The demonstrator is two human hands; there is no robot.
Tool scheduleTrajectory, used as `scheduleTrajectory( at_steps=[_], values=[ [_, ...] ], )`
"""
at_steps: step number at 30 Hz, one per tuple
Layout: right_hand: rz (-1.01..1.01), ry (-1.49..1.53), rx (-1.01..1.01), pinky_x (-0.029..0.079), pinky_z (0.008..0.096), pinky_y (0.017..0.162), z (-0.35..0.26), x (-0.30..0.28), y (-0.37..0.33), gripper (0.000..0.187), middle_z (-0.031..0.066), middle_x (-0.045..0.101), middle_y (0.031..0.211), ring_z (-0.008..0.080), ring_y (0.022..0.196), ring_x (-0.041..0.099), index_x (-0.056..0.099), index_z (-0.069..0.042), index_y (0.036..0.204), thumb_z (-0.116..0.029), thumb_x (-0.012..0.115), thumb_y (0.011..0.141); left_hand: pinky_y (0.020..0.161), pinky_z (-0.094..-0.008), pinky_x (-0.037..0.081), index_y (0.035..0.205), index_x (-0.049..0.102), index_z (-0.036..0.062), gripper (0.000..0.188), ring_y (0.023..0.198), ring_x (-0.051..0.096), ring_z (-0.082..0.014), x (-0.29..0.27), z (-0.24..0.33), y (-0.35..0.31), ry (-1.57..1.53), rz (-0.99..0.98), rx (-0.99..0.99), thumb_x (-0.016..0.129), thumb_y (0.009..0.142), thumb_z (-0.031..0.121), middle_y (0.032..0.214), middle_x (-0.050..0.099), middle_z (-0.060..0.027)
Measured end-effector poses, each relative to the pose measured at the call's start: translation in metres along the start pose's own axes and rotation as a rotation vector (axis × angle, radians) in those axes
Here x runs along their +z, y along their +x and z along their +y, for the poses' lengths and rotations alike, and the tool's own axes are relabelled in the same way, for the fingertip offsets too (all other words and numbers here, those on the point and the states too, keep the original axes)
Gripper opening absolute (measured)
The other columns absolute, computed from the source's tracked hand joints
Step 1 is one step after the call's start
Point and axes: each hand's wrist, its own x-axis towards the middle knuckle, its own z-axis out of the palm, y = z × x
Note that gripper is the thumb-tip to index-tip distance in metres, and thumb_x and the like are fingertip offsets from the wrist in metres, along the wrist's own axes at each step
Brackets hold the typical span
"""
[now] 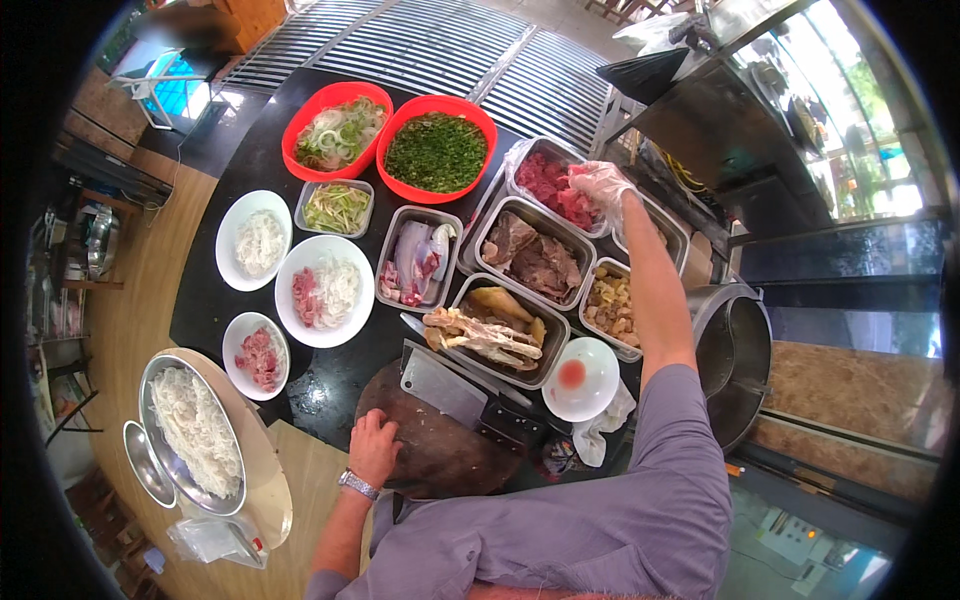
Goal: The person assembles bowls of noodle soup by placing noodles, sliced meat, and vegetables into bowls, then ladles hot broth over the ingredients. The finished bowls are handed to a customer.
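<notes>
My right hand (603, 190), in a clear plastic glove, reaches to the far right over a tray of red raw meat (552, 188). Its fingers are closed, with a bit of raw meat at the tips. Bare and with a watch at its wrist, my left hand (374, 447) lies on the edge of a round dark chopping board (440, 455), fingers apart and holding nothing. A cleaver (444, 385) lies on the board's far side. Nearby stand a tray of cooked meat slices (530, 252) and a tray of bones and chicken pieces (485, 338).
White bowls of noodles (258, 242), noodles with meat (325, 290) and raw meat (256, 357) stand left. Red bowls of chopped greens (436, 150) and sliced onion (338, 134) are farther back. A bowl with red liquid (580, 379) sits near a large metal pot (730, 365).
</notes>
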Motion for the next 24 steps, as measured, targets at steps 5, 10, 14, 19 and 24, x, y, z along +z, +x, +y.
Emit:
scheduleTrajectory(
  at_steps=[5,10,14,19,24],
  values=[
    [0.128,-0.274,0.004,0.057,0.0333,0.066,0.006,-0.003,-0.002,0.019,0.0050,0.075,0.089,0.0153,0.071,0.069,0.076,-0.009,0.106,-0.018,0.073,0.089,0.090,-0.0472,0.049,0.100,0.069,0.0077,0.033,0.109,0.058,-0.0347,0.001,-0.004,0.005,0.007,-0.033,0.000,0.085,0.071,0.011,0.118,0.057,-0.0128],
    [0.231,-0.537,-0.040,0.057,0.0351,0.089,0.013,-0.001,0.003,0.026,0.0070,0.077,0.106,0.0224,0.092,0.072,0.079,-0.016,0.108,-0.032,0.075,0.088,0.090,-0.0470,0.049,0.099,0.068,0.0081,0.033,0.107,0.058,-0.0347,0.001,-0.004,0.004,0.012,-0.017,0.008,0.084,0.071,0.011,0.116,0.057,-0.0129],
    [0.207,-0.616,-0.068,0.057,0.0370,0.088,-0.008,0.003,-0.017,0.027,0.0074,0.078,0.105,0.0249,0.092,0.072,0.080,-0.020,0.105,-0.029,0.079,0.080,0.089,-0.0474,0.049,0.099,0.068,0.0080,0.033,0.107,0.058,-0.0349,0.002,-0.004,0.002,0.005,-0.001,0.017,0.084,0.071,0.011,0.116,0.057,-0.0128],
    [0.063,-1.246,-0.129,0.054,0.0407,0.102,-0.030,0.020,-0.044,0.032,0.0090,0.072,0.127,0.0294,0.115,0.069,0.076,-0.024,0.119,-0.030,0.069,0.088,0.089,-0.0477,0.049,0.099,0.068,0.0074,0.033,0.108,0.058,-0.0354,0.002,-0.003,0.004,0.014,-0.017,0.011,0.084,0.071,0.012,0.116,0.057,-0.0134],
    [0.196,-1.018,-0.240,0.050,0.0417,0.109,0.017,0.031,-0.004,0.033,0.0102,0.070,0.132,0.0307,0.122,0.066,0.074,-0.016,0.122,-0.026,0.055,0.097,0.089,-0.0470,0.049,0.097,0.067,0.0064,0.032,0.106,0.058,-0.0347,0.002,-0.001,0.007,0.091,-0.048,-0.005,0.084,0.072,0.014,0.115,0.057,-0.0137]
  ],
)
